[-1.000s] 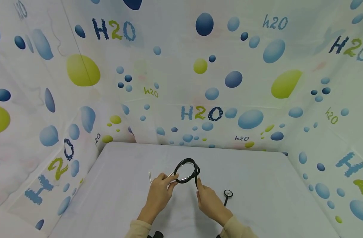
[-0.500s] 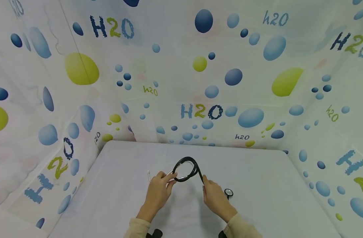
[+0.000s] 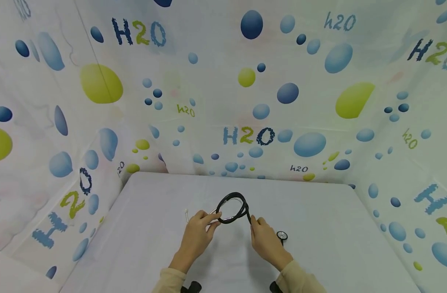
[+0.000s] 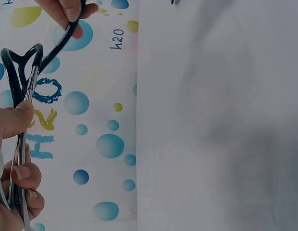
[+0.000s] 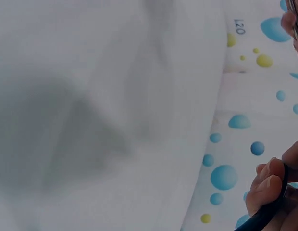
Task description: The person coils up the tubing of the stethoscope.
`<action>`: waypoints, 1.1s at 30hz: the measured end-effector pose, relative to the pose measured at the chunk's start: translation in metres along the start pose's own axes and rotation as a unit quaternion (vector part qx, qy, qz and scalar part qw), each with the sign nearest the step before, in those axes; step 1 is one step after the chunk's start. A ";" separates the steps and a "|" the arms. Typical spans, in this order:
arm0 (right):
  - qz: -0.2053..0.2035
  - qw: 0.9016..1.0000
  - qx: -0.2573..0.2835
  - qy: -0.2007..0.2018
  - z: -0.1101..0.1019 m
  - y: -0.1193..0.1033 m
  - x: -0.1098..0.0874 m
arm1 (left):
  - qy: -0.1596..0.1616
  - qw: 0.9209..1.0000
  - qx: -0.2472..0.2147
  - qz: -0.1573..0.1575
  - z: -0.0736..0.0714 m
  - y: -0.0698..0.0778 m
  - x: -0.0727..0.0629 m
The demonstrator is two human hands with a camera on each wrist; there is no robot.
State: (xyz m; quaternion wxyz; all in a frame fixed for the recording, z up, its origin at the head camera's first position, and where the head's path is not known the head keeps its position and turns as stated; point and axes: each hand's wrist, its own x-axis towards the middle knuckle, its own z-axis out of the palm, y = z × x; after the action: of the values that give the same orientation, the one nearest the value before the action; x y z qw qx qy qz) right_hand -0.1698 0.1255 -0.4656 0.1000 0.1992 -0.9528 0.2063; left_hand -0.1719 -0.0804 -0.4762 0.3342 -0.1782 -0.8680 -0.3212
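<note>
A stethoscope (image 3: 223,221) with black tubing and silver ear tubes is held up between both hands, its tubing looped into a ring. My left hand (image 3: 197,235) pinches the ear tubes and tubing at the ring's left side; in the left wrist view the thumb (image 4: 17,120) and curled fingers close round the metal tubes. A pale ear tip (image 3: 187,211) sticks out to the left. My right hand (image 3: 266,241) pinches the tubing just below the ring's right side. The round chest piece (image 3: 281,235) shows beyond the right hand, its tube partly hidden by that hand.
Under the hands spreads a white-covered table (image 3: 154,195). Behind and on both sides stands white sheeting printed with coloured drops and lettering (image 3: 249,136). Black wrist straps (image 3: 192,287) show at the cream sleeves (image 3: 172,280).
The right hand has moved slightly right along with the tubing it grips, away from the ring. The left hand keeps its hold in nearly the same place.
</note>
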 end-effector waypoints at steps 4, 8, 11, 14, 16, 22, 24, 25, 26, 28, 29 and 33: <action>-0.034 0.999 -0.007 -0.014 0.006 -0.006 0.000 | 0.001 1.000 -0.012 0.010 0.001 0.004 0.000; -0.054 0.998 0.001 -0.014 0.010 -0.016 0.000 | 0.010 1.000 -0.016 0.008 0.003 0.006 -0.001; -0.059 0.998 0.006 -0.012 0.011 -0.021 0.001 | 0.012 1.000 -0.014 0.008 0.005 0.007 -0.003; -0.035 0.999 0.006 -0.013 0.013 -0.022 0.004 | 0.011 1.000 -0.020 0.016 0.005 0.008 -0.003; -0.004 1.000 0.003 -0.011 0.015 -0.019 0.006 | 0.009 0.999 -0.027 0.020 0.004 0.009 -0.002; 0.082 0.997 -0.009 0.009 0.016 0.004 0.013 | -0.007 0.998 -0.051 0.027 0.000 0.009 -0.003; 0.092 0.995 -0.013 0.021 0.013 0.013 0.017 | -0.014 0.998 -0.055 0.030 0.000 0.008 -0.003; 0.095 0.995 -0.017 0.027 0.011 0.017 0.019 | -0.017 0.998 -0.055 0.031 0.000 0.008 -0.003; 0.094 0.995 -0.018 0.034 0.008 0.020 0.021 | -0.020 0.998 -0.054 0.031 -0.001 0.008 -0.003; 0.094 0.994 -0.012 0.051 0.002 0.027 0.024 | -0.022 0.998 -0.051 0.031 -0.001 0.008 -0.002; 0.091 0.994 -0.008 0.062 -0.001 0.030 0.025 | -0.023 0.998 -0.048 0.030 -0.001 0.007 -0.002; 0.091 0.991 0.021 0.101 -0.011 0.038 0.030 | -0.023 0.999 -0.040 0.026 -0.002 0.006 0.000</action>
State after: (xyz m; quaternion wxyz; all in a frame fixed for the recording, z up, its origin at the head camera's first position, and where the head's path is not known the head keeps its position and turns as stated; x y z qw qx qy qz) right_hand -0.2117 0.1519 -0.4605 0.1723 0.0922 -0.9475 0.2530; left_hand -0.1676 -0.0771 -0.4721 0.3147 -0.2214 -0.8571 -0.3425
